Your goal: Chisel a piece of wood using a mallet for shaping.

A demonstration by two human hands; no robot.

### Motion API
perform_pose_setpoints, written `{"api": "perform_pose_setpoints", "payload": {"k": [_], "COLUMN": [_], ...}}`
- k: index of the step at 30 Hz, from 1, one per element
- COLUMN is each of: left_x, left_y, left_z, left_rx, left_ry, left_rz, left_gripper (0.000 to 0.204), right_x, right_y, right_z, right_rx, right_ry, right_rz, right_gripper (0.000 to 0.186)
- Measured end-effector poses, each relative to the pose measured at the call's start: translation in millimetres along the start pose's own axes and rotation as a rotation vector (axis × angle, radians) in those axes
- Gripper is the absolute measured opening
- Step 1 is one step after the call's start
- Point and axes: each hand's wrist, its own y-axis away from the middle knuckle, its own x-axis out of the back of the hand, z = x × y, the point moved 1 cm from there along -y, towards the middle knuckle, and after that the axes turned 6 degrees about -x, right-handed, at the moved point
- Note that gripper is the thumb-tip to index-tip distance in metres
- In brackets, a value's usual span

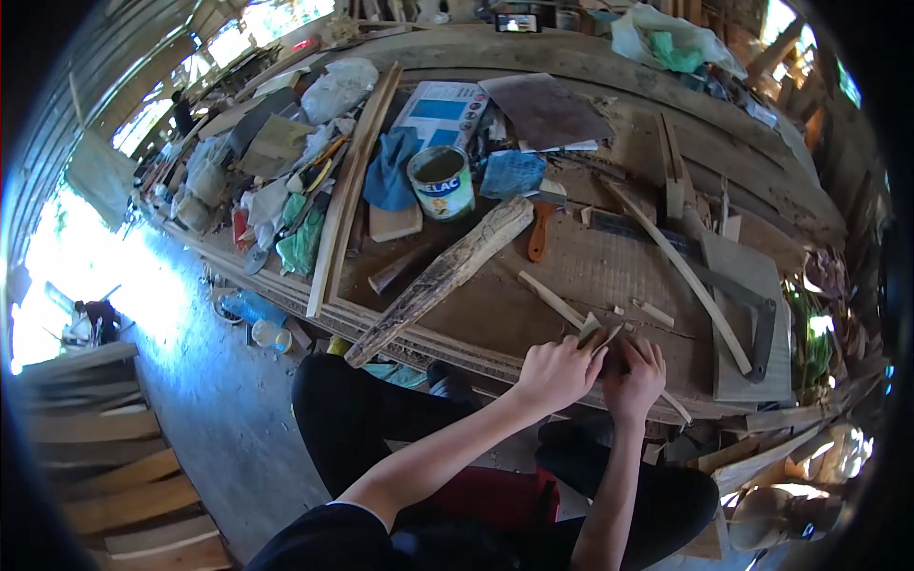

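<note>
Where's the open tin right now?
In the head view, the open tin sits on the workbench above centre, just right of the blue cloth and left of the rough wooden stick's upper end.

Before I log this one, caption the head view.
Left hand and right hand close together at a cluttered workbench, near a thin wooden strip.

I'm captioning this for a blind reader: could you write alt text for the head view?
A person's left hand and right hand are close together over a thin wooden strip at a cluttered workbench. Beyond lie a rough wooden piece, an open can and an orange-handled tool.
</note>
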Motion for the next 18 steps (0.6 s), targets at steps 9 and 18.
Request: {"api": "perform_pose_setpoints", "payload": {"k": [9,18], "left_x": [-7,-8], "left_y": [-5,18], "left_z": [2,-10], "left_rx": [-0.015,-0.161], "left_ry": [-0.064,-0.193], "left_rz": [0.019,0.202], "left_gripper": [0.038,0.041], "right_x": [4,1], "right_y": [-6,-7], "right_z": [0,-7], "right_rx": [0.062,0.033], "right_ry": [-0.054,-0.095], "right_rz": [0.008,-0.018], "right_gripper": [0.013,0.013]}}
